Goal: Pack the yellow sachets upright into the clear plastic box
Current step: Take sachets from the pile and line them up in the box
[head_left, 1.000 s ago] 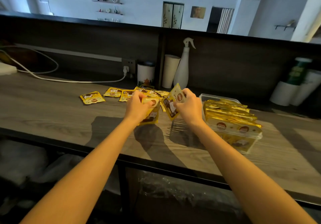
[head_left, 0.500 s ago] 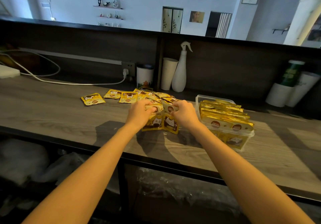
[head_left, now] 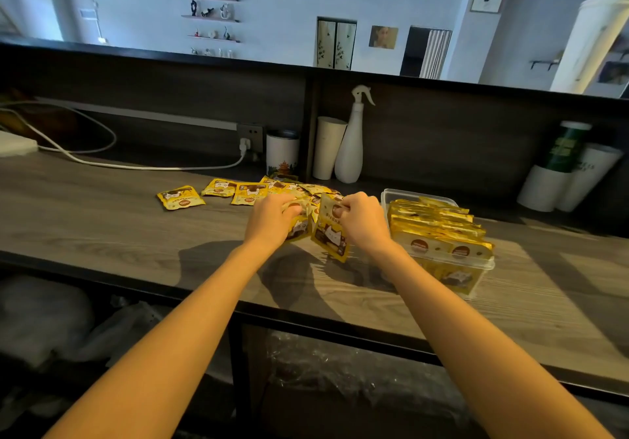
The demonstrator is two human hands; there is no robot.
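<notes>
Currently, centre frame: left hand fingers grasp one yellow sachet; right hand pinches a second sachet by its top, hanging vertical. We judge it pre-oriented for the clear plastic box at right, nearly full.

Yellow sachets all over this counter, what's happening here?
A person is packing yellow sachets into the clear plastic box. Their right grip pinches a raised sachet beside the box, while the left grip holds a second sachet at the edge of the loose pile. The box is nearly full of upright sachets; several more lie flat on the wooden counter.
</notes>
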